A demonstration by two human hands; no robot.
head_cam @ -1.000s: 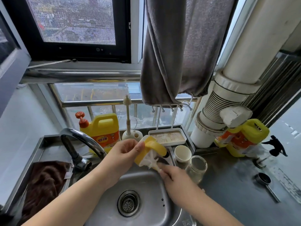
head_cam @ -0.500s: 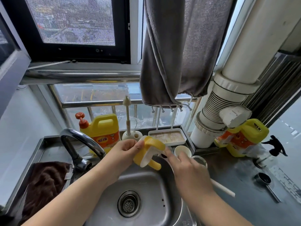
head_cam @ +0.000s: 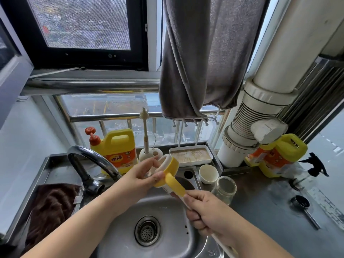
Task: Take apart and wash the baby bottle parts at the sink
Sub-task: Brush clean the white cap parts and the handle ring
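Detergent jug point(head_cam: 116, 150) label orange, characters unreadable, hands point(head_cam: 143, 175) gripping yellow collar point(head_cam: 170, 169)

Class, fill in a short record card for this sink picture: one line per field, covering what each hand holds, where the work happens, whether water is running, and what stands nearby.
Left hand: grips the yellow bottle collar above the basin
Right hand: fingers curled round the white brush handle
Brush contact: bristle end sits under the collar's yellow handle
Place: steel sink, drain strainer visible
Tap: no water seen flowing
Nearby: glass jar, white cup, yellow detergent jug, brown cloth
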